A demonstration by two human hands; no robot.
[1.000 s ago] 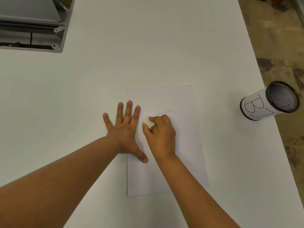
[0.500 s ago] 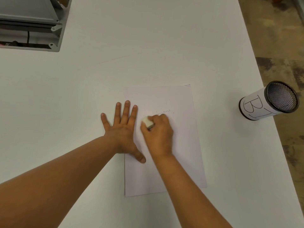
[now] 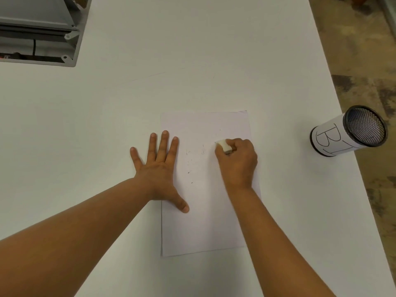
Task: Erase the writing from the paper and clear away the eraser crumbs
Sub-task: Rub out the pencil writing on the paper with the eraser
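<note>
While the right hand (image 3: 237, 161) is gripping a white eraser (image 3: 224, 146) in curled fingers against the paper (image 3: 210, 221) lying on the white table (image 3: 150, 93), the left hand (image 3: 158, 168) is lying flat, fingers spread, over the sheet's left edge — dark crumbs (image 3: 189, 172) are dotting the paper between them.

Bare white table (image 3: 192, 61) lay open beyond the paper's (image 3: 205, 221) far edge and to its left, as far as the grey metal unit (image 3: 38, 31) blocking the far-left corner. On the sheet itself the left hand (image 3: 159, 168) lay flat across the left edge, and the right hand (image 3: 237, 161), gripping the eraser (image 3: 224, 146), covered the right side; a strip between them stayed open. A mesh cup (image 3: 347, 131) stood at the table's right edge, well apart from the paper, with bare surface between.
</note>
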